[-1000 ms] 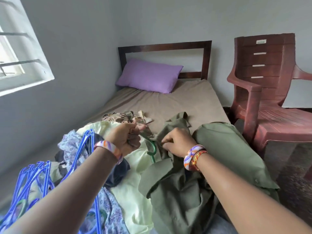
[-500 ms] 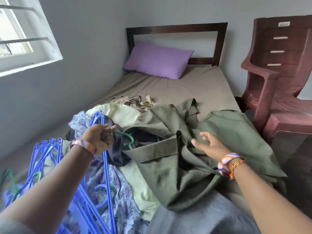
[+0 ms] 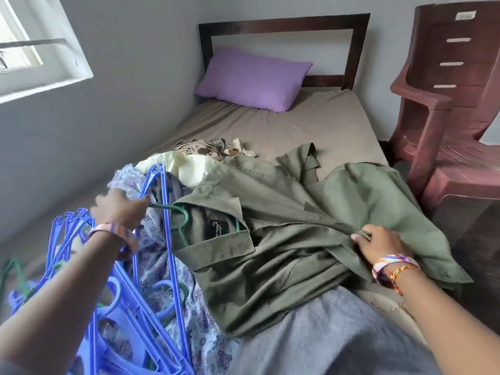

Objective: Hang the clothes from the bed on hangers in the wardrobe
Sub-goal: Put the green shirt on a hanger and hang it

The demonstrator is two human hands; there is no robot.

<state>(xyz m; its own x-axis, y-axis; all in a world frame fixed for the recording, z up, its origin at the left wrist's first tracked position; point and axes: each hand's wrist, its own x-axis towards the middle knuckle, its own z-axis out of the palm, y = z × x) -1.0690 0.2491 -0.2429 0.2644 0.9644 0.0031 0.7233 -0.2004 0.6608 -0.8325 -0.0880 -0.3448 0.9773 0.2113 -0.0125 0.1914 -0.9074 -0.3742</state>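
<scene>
Olive shirt is pinched by the right hand; left hand grips the green hanger, which could slip from the collar.

You have an olive-green shirt with a black neck label lettered in white, on a dark green hanger. Beside it lie bright blue hangers, a pale lilac cloth printed with purple flowers, a light yellow garment and a beige crumpled one. The bed sheet is taupe, the pillow violet, the headboard dark brown, the chair reddish-brown. Your wristbands are striped pink, white, purple and orange.
</scene>
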